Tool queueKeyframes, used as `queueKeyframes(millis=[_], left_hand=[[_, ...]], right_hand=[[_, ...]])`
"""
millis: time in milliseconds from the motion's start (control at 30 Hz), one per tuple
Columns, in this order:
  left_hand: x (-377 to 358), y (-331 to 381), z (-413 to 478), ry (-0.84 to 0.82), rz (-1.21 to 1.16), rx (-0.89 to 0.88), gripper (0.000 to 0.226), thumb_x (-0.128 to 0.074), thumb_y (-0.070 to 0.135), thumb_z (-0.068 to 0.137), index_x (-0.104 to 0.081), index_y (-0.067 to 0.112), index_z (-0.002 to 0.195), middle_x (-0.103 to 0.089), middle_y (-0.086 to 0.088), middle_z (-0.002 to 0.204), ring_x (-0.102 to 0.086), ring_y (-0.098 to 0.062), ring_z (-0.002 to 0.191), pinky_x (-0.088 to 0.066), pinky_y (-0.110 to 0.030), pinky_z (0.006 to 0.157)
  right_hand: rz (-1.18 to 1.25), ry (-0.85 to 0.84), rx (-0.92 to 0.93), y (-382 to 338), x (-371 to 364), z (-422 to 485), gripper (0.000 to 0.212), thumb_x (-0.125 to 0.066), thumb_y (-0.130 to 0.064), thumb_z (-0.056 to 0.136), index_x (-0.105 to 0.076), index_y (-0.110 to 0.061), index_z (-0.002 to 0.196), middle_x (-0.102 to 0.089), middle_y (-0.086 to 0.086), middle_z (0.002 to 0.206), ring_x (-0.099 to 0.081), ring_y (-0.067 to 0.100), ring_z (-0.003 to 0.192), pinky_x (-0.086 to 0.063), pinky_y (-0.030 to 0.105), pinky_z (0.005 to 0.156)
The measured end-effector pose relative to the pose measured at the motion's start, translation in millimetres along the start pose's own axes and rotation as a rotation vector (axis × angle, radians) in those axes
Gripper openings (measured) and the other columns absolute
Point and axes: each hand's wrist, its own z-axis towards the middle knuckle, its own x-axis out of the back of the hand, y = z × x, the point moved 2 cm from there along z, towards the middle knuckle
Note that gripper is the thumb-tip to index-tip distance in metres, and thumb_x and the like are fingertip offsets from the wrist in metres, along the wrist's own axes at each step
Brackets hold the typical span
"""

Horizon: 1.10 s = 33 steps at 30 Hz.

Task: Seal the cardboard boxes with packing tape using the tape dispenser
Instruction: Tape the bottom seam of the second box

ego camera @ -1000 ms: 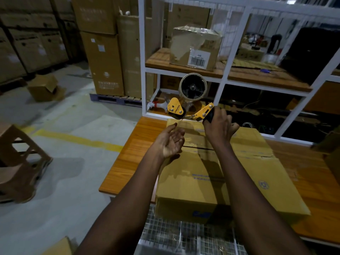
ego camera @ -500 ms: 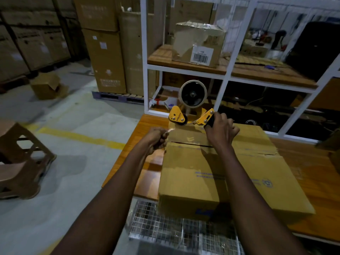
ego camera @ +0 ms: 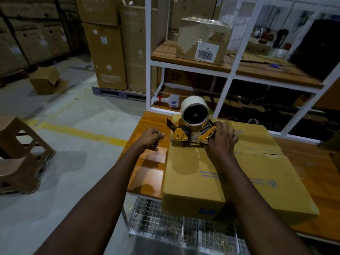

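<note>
A large closed cardboard box [ego camera: 257, 181] lies on the wooden table [ego camera: 147, 162], its top seam running left to right. At the left end of that seam sits a yellow tape dispenser [ego camera: 181, 136] carrying a pale tape roll [ego camera: 195, 115]. My right hand [ego camera: 222, 138] grips the dispenser's handle and holds its front down on the box top. Just off the box's left edge, over the table, my left hand [ego camera: 151, 138] has its fingers curled and appears to pinch the thin, clear free end of the tape.
A white shelf frame [ego camera: 148, 70] rises behind the table, with a barcoded carton [ego camera: 202, 41] on its wooden shelf and a spray bottle [ego camera: 169, 102] below. A wire-mesh rack [ego camera: 174, 223] sits under the near table edge. Stools [ego camera: 20, 155] and stacked cartons [ego camera: 108, 52] stand to the left.
My left hand went from open above the box to curled at its left edge, drawing out tape. My right hand lowered the dispenser onto the box top at the seam's left end.
</note>
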Motion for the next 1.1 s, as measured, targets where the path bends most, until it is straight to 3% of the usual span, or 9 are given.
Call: queueKeyframes(millis=[133,333,467,700,833,967,1100], left_hand=[[-1.0,-7.1,8.0,0.0,0.08,-0.043,0.023,-0.053,0.021,0.101,-0.047,0.013,0.08,-0.048,-0.006,0.067,-0.04,-0.017,0.05,-0.042,-0.026,0.044],[0.7,-17.1,18.6,0.032,0.207,-0.101,0.02,-0.056,0.022,0.099,-0.055,0.014,0.081,-0.051,-0.005,0.063,-0.048,-0.017,0.053,-0.044,-0.026,0.044],[-2.9,-27.9,24.4,0.053,0.17,-0.077,0.02,-0.057,0.022,0.098,-0.065,0.005,0.091,-0.054,-0.006,0.065,-0.05,-0.015,0.053,-0.047,-0.025,0.044],[-14.0,-36.7,29.6,0.058,0.087,-0.036,0.029,-0.06,0.034,0.097,-0.062,0.008,0.085,-0.059,-0.007,0.069,-0.051,-0.02,0.049,-0.042,-0.023,0.041],[-27.1,-38.8,32.9,0.059,0.061,0.011,0.025,-0.06,0.031,0.098,-0.058,0.011,0.082,-0.069,-0.011,0.074,-0.056,-0.018,0.047,-0.043,-0.021,0.04],[-38.2,-42.2,36.7,0.112,-0.022,0.037,0.024,-0.062,0.028,0.097,-0.055,0.011,0.081,-0.065,-0.016,0.07,-0.052,-0.02,0.043,-0.041,-0.022,0.037],[-39.4,-49.8,34.7,0.154,0.02,0.042,0.033,-0.065,0.038,0.094,-0.057,0.011,0.076,-0.061,-0.013,0.066,-0.049,-0.015,0.038,-0.04,-0.022,0.036]], right_hand=[[-0.03,-0.034,-0.004,0.9,-7.4,0.4,0.045,-0.062,-0.013,0.08,-0.047,-0.022,0.121,-0.047,0.006,0.116,-0.04,0.029,0.108,-0.028,0.046,0.092],[-0.074,-0.037,-0.02,2.7,-17.7,-0.7,0.048,-0.065,-0.014,0.08,-0.046,-0.024,0.124,-0.047,0.005,0.116,-0.039,0.028,0.111,-0.028,0.047,0.096],[-0.103,-0.065,-0.022,6.9,-22.4,1.1,0.048,-0.065,-0.015,0.08,-0.046,-0.024,0.123,-0.047,0.005,0.114,-0.042,0.029,0.107,-0.029,0.047,0.093],[-0.161,-0.072,-0.045,11.6,-28.9,4.6,0.054,-0.067,-0.018,0.08,-0.044,-0.025,0.129,-0.047,0.006,0.118,-0.043,0.031,0.107,-0.032,0.048,0.092],[-0.181,-0.07,-0.044,12.7,-32.8,4.6,0.056,-0.067,-0.021,0.081,-0.042,-0.025,0.131,-0.046,0.006,0.119,-0.043,0.03,0.108,-0.031,0.048,0.095],[-0.179,-0.048,-0.034,11.8,-32.8,2.9,0.054,-0.066,-0.021,0.081,-0.044,-0.025,0.13,-0.047,0.006,0.118,-0.044,0.03,0.107,-0.03,0.048,0.096],[-0.182,-0.031,-0.034,11.0,-33.1,1.0,0.054,-0.066,-0.018,0.079,-0.046,-0.025,0.129,-0.048,0.007,0.117,-0.044,0.031,0.106,-0.029,0.048,0.097]])
